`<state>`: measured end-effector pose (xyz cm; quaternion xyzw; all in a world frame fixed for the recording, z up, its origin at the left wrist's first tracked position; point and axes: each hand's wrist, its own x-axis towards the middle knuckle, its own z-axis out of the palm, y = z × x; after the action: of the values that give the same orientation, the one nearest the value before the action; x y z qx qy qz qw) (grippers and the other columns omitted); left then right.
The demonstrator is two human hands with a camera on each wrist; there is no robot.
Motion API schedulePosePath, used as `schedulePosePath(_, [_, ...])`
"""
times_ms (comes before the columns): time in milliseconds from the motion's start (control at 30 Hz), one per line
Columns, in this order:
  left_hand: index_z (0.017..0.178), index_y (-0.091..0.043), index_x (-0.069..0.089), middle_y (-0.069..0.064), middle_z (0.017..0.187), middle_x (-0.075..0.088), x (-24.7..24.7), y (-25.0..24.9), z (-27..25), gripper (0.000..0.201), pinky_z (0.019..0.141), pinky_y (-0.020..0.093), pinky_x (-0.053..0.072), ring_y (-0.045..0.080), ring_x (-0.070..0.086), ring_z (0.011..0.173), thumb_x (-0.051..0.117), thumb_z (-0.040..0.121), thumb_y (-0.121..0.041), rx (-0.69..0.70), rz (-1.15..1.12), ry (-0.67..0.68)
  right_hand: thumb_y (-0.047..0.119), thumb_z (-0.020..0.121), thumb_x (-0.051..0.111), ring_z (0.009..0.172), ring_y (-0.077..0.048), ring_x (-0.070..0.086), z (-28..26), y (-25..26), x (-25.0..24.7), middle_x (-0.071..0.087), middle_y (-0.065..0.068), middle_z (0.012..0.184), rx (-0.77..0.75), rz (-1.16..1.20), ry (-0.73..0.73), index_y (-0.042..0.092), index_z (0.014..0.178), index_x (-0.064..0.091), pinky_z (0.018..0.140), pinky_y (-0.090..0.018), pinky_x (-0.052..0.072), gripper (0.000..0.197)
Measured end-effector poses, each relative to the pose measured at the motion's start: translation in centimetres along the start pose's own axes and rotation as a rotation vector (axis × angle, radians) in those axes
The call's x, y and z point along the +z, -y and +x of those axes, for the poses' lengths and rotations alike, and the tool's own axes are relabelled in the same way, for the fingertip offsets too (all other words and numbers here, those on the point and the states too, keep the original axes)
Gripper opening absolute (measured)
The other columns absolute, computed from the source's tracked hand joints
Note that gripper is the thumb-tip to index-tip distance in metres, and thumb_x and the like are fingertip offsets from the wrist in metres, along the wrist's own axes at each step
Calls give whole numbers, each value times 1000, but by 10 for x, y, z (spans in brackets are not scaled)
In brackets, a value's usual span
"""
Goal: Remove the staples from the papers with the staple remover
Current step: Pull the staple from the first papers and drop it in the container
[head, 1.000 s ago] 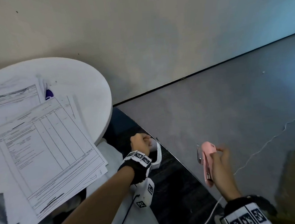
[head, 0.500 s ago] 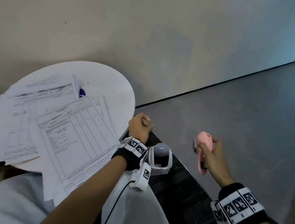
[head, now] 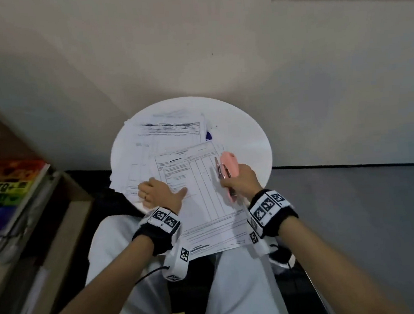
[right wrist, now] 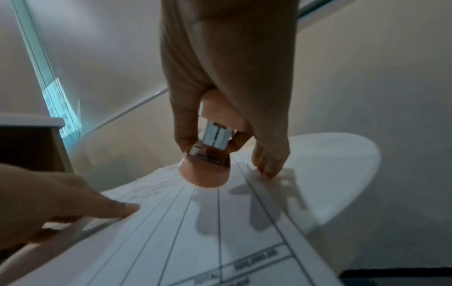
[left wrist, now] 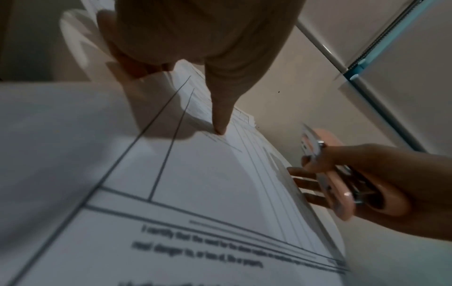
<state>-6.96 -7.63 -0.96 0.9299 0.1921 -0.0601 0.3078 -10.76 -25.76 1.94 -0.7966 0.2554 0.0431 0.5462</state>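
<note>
Head view: the person sits at a small round white bench (head: 249,138) covered in printed papers (head: 198,182), the nearest sheets hanging over its near edge above the lap. The left hand (head: 158,194) lies on the papers with the thumb stretched out to its right and the tip pressing the top form; the other fingers bend over the left edge of the stack, though whether they actually pinch the sheets I cannot tell from here. Just right of that thumb, across a strip of ruled table, the right hand (head: 241,182) is wrapped around a pink staple remover (head: 226,170), whose metal nose points away from the wrist, over the right-hand columns of the top form. The left wrist view shows the left hand (left wrist: 195,38) with its thumb tip touching the paper, and the right hand (left wrist: 381,181) with fingers closed round the pink staple remover (left wrist: 325,170) at the sheet's right edge. In the right wrist view the tool (right wrist: 210,154) sits clamped between thumb and fingers of the right hand (right wrist: 227,77), its pink end just above the paper, while the curled fingertips (right wrist: 266,166) to its right rest on the sheet. Beyond the left hand, a small blue object (head: 208,135) peeks out from under the far papers. Far to the left stands a shelf with colourful boxes (head: 7,187).
</note>
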Motion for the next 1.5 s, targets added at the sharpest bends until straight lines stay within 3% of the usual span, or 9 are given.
schedulePosePath(233, [131,-16,36,7,136,29,9,2,-8,71,102,42,30,28,31,124,77,74,-17,246,-41,-62,7,70,76,88,-30,62,13,-3,17,61,-12,92,3,-98,-62,2,98,57,74,-39,56,35])
schedulePosePath(433, [105,2,54,19,99,64,4,10,13,18,74,36,47,32,60,91,53,95,-12,339,-351,20,3,70,73,79,-32,65,18,-13,10,64,-12,80,60,76,-95,6,82,62,75,-45,58,17])
schedulePosePath(533, [86,0,63,18,93,60,-1,5,21,26,73,37,39,32,53,92,53,95,-22,377,-278,40,-2,73,69,66,-27,60,17,-15,4,60,-12,74,82,164,-105,4,81,61,63,-38,52,13])
schedulePosePath(633, [104,-11,69,16,133,39,-1,-6,20,20,99,41,31,37,30,125,59,90,-23,261,-94,18,1,72,70,67,-27,61,15,-18,2,61,-13,77,85,163,-116,-1,90,62,58,-35,53,20])
schedulePosePath(733, [112,-11,67,17,143,28,1,-15,14,26,104,42,28,36,25,131,62,88,-19,249,-86,52,3,69,73,66,-24,62,15,-21,7,62,-14,81,95,185,-85,-3,102,57,52,-31,52,37])
schedulePosePath(1033, [111,-6,58,15,124,44,0,-3,21,37,91,23,39,25,51,107,72,77,-1,259,-462,31,5,71,76,95,-26,57,18,-27,8,57,-11,111,42,32,-222,7,125,43,85,-40,54,63])
schedulePosePath(1200, [115,-26,37,16,108,64,-2,9,29,51,87,50,53,30,63,99,67,82,-2,344,-655,117,8,70,78,105,-32,55,23,-23,-2,55,-13,110,-8,-17,-266,13,112,45,83,-43,54,54])
schedulePosePath(1300, [125,-21,40,16,116,61,-8,10,34,54,92,47,51,32,59,106,67,83,-2,373,-636,155,10,70,79,106,-32,52,29,-13,-11,53,-12,112,-82,-91,-237,17,110,43,71,-34,52,54])
schedulePosePath(1500, [117,0,57,16,113,66,-15,13,45,44,86,36,54,29,64,100,75,77,-6,331,-633,329,5,74,76,95,-27,56,44,13,-16,54,-9,105,-123,-120,-116,6,119,44,76,-35,50,55])
